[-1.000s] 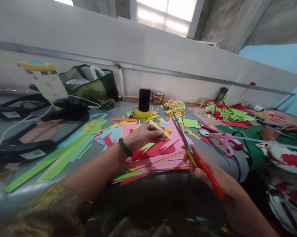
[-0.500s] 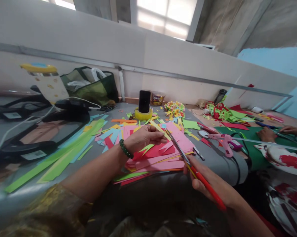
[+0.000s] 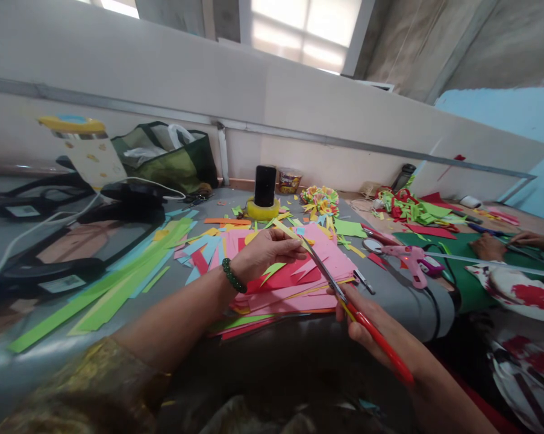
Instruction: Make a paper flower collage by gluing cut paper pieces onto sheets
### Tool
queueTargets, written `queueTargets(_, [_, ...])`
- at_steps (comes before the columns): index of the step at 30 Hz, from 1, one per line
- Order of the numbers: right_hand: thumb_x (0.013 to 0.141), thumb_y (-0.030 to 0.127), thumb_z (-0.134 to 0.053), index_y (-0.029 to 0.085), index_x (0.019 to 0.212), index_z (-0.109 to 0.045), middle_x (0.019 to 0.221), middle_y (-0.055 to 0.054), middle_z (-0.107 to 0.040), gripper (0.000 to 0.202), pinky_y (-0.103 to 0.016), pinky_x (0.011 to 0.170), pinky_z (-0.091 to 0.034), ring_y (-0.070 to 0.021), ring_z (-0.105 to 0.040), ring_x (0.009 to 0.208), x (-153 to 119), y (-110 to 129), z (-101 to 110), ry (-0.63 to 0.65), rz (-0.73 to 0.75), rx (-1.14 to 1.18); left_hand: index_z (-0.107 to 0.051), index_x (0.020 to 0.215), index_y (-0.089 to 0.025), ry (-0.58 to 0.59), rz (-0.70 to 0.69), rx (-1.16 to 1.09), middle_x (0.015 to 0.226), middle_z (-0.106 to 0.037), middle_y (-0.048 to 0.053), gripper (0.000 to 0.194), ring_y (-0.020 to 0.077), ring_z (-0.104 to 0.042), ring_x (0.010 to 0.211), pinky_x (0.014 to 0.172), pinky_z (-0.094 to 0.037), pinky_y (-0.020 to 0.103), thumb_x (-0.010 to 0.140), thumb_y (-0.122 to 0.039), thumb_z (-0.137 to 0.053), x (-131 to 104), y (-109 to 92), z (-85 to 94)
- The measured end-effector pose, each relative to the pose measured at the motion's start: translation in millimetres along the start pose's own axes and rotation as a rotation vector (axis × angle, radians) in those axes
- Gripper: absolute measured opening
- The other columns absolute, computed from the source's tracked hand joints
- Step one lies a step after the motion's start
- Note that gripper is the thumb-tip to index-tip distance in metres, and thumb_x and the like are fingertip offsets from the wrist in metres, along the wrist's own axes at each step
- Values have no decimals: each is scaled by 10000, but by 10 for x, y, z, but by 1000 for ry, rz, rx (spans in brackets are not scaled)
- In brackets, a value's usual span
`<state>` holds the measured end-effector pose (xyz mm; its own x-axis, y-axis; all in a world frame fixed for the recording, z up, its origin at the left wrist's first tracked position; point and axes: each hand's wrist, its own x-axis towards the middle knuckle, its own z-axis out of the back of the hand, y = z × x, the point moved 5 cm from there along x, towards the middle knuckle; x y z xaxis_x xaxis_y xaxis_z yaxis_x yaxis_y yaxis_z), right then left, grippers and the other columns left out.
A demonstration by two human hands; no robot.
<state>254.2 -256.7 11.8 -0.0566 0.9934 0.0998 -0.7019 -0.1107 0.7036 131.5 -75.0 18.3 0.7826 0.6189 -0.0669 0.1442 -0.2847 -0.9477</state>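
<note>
My left hand [image 3: 272, 248], with a green bead bracelet [image 3: 234, 275] at the wrist, pinches a narrow pale-yellow paper strip [image 3: 284, 228]. Red-handled scissors [image 3: 375, 334] are in my right hand [image 3: 366, 319], and their blades reach up to the strip's right end beside my left fingertips. The blades look closed or nearly so on the paper. Below both hands lies a stack of pink and red paper sheets [image 3: 294, 288], with small cut pieces on top. Part of the strip is hidden behind my left fingers.
A phone [image 3: 265, 187] stands on a yellow tape roll [image 3: 263, 209]. Long green strips [image 3: 113, 295] lie left, near dark straps [image 3: 118, 223]. A pink glue gun [image 3: 409, 259] rests at right. Beyond it, a co-worker's hands [image 3: 488, 247] are over a green surface.
The scissor blades have come together at the strip, where they stood slightly apart before. My left hand has barely shifted.
</note>
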Motion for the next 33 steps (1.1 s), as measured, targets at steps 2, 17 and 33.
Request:
queueTargets(2, [825, 866, -281, 191, 1102, -530, 790, -36, -605, 771, -287, 571, -388, -153, -501, 614, 11, -23, -8, -6, -8, 8, -682, 697, -131, 3, -4, 10, 809, -778, 87, 251, 185, -741, 779, 744, -563, 272, 659, -289, -873, -5, 3, -15])
queueTargets(17, [804, 887, -263, 212, 1043, -556, 732, -1, -553, 773, -278, 535, -349, -132, -415, 567, 30, -32, -10, -45, -8, 32, -697, 668, -134, 36, 25, 22, 735, -765, 79, 219, 173, -727, 737, 766, -567, 285, 649, -270, -866, -22, -1, -50])
queueTargets(33, [822, 865, -291, 205, 1197, -590, 674, -2, -553, 816, -277, 552, -378, -161, -467, 579, 1, -124, 7, -74, -48, -37, -716, 681, -132, 88, 38, 48, 717, -765, 91, 295, 177, -719, 707, 754, -560, 282, 603, -356, -892, -10, 18, -39])
